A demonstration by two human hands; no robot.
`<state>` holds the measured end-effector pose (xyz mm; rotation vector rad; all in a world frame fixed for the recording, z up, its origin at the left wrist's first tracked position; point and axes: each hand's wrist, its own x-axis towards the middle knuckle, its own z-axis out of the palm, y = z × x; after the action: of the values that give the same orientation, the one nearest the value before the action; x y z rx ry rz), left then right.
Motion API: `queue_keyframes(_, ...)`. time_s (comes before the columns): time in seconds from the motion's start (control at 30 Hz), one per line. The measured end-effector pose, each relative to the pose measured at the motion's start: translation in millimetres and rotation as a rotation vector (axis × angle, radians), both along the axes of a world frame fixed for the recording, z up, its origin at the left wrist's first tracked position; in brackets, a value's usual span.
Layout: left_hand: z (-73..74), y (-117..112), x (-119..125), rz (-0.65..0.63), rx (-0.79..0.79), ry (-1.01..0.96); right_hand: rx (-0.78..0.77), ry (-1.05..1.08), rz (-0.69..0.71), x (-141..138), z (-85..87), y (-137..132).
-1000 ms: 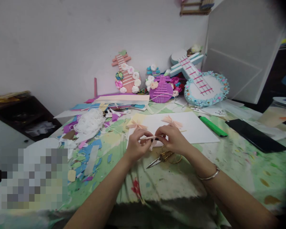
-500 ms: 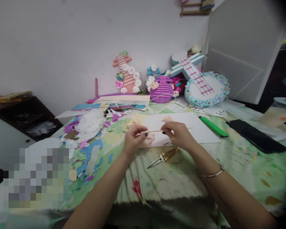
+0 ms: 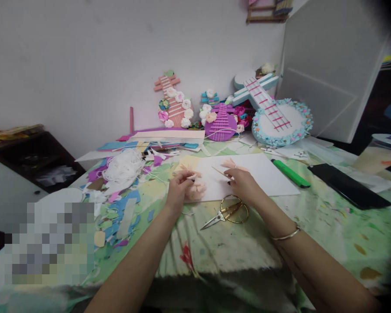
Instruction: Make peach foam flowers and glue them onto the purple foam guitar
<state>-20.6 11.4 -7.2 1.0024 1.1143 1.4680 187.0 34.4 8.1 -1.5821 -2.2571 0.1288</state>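
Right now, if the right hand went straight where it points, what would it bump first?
The right hand would probably meet the peach paper piece just beyond it on the white sheet, though its height is hard to tell.

You can read no words, brands, numbers or signs anywhere here. By the right edge of the tabletop (image 3: 326, 234), the tub (image 3: 365, 158) has a lid (image 3: 386, 139) with a blue patch on top that may be print, but it is too small and slanted for you to make out. The orange mark (image 3: 390, 162) on the tub's side gives you no legible letter or figure either. Toward the tabletop's far edge, right of its middle, small dark marks on white paper (image 3: 298, 154) are too tiny for you to tell whether they are writing. At the left edge, coarse blocks (image 3: 50, 243) hide whatever lies beneath from you
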Motion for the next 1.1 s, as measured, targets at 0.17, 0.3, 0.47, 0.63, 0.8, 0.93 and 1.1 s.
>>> queue_keyframes(0.17, 3.9, -1.7, 2.6, 0.004, -0.034, 0.028, -0.027, 0.024, -0.011, 0.5, -3.4, 1.1)
queue_keyframes(0.3, 4.2, -1.4, -0.7, 0.046, -0.050, 0.068, -0.019, 0.080, -0.007, 0.6, -3.3, 1.2)
queue_keyframes(0.47, 0.7, -0.4, -2.2, -0.029, -0.012, 0.066, 0.049, 0.353, 0.046, -4.0, 0.9, -3.2)
queue_keyframes(0.63, -0.9, -1.9, 1.3, -0.211, 0.153, 0.066, 0.005, 0.536, 0.264, -13.1, 7.3, -15.3)
queue_keyframes(0.8, -0.1, -3.7, 2.4, -0.241, 0.189, 0.084, 0.092, 0.579, 0.375, -19.7, 11.5, -25.5)
queue_keyframes(0.93, -0.4, -5.1, 2.6, -0.273, 0.204, 0.053, 0.151, 0.557, 0.415, -21.2, 10.5, -28.5)
queue_keyframes(1.1, -0.1, -6.4, 2.9, -0.279, 0.222, 0.066, 0.220, 0.541, 0.477, -21.2, 7.7, -29.3)
